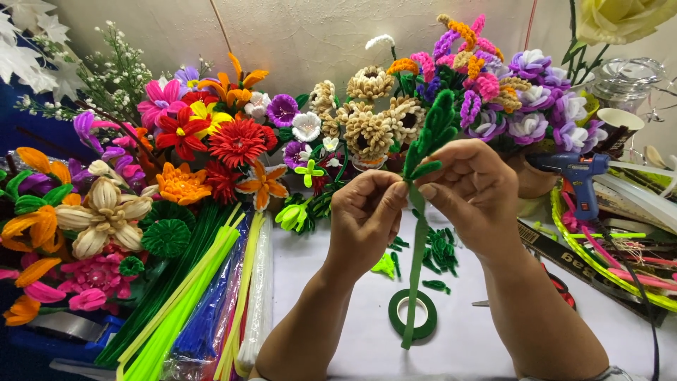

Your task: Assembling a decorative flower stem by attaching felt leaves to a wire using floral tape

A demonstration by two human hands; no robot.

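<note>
Stem (431,134) fuzzy green, leafy top, tape strip (417,275) dangling.

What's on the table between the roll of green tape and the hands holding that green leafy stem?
In the head view, small green leaf pieces lie on the white table between the tape roll and both hands, left hand, right hand.

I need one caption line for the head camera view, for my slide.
Both hands, left hand and right hand, pinch a green pipe-cleaner stem above a floral tape roll.

Fuzzy green chenille stem (430,130), matt tape (417,268)
</note>
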